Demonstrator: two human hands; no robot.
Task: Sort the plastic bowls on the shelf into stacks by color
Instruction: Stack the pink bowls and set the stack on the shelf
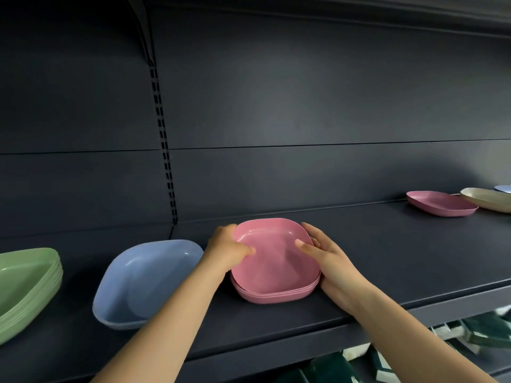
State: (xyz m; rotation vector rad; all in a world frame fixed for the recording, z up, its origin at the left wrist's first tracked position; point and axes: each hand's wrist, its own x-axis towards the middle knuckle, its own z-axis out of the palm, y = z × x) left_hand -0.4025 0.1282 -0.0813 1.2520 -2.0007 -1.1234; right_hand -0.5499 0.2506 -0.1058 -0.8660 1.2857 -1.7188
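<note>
Two hands clasp the pink stack [272, 268] of smooth, rounded-square plastic bowls on the dark matte shelf [387, 258]; left hand [229, 251] grips its left rim, thumb inside; right hand [329, 261] grips the right rim likewise; a blue bowl [146, 280] sits beside; a green stack [26, 288] lies farther left; a single pink bowl [441, 203] lies far right.

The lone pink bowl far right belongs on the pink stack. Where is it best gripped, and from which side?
Probably by the near rim of the lone pink bowl, coming from the front: it sits upright and shallow, its rim flares outward, and the beige bowl crowds its right side, so thumb inside, fingers under the near lip.
</note>
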